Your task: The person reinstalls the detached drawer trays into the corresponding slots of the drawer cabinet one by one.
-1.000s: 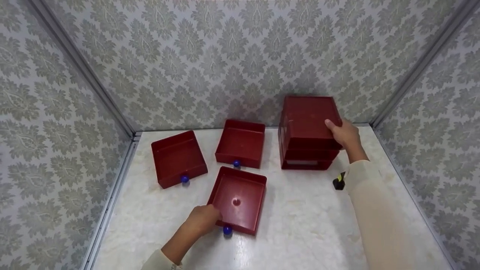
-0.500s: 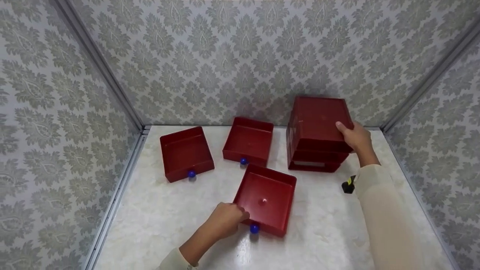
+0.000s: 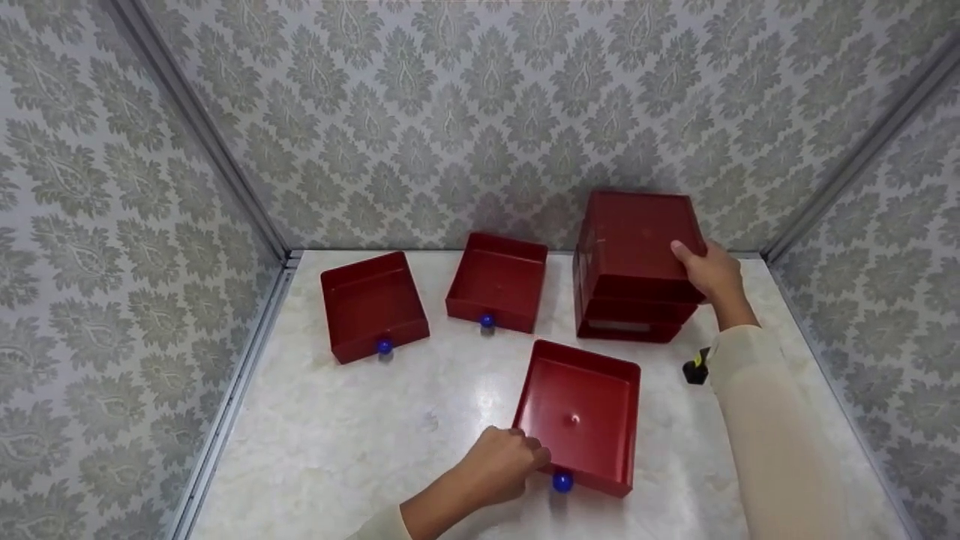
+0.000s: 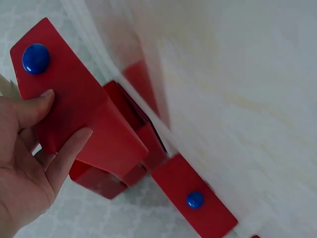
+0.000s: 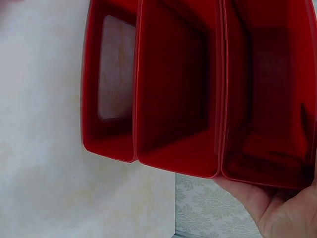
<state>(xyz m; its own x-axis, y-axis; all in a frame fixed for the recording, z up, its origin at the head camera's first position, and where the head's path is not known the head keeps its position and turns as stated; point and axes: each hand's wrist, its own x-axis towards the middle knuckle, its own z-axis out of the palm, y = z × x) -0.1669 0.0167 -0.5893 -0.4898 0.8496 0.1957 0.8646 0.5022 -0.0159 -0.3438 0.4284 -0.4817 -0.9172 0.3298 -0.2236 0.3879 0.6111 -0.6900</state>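
My left hand (image 3: pixel 502 463) grips a red plastic drawer (image 3: pixel 579 420) by its front left corner. A round blue knob (image 3: pixel 562 481) sits on that drawer's front. In the left wrist view, thumb and fingers pinch the drawer's wall (image 4: pixel 74 94), and its knob (image 4: pixel 35 58) faces the camera. At the back right stands a red drawer cabinet (image 3: pixel 641 232) with three stacked openings facing forward. My right hand (image 3: pixel 712 276) holds its upper right side, thumb on the top panel. The right wrist view looks into the hollow cabinet slots (image 5: pixel 176 84), with my right hand (image 5: pixel 277 213) against the outer wall.
Two more red drawers with blue knobs lie on the pale marbled table, one at the left (image 3: pixel 375 304) and one at back centre (image 3: pixel 501 277). A small black and yellow object (image 3: pixel 696 369) lies by the right sleeve. Patterned walls (image 3: pixel 465 135) enclose the table.
My left hand has carried the drawer rightward, away from the other two drawers, and lately a little nearer the front. My right hand keeps its hold on the cabinet. The head view has shifted slightly.
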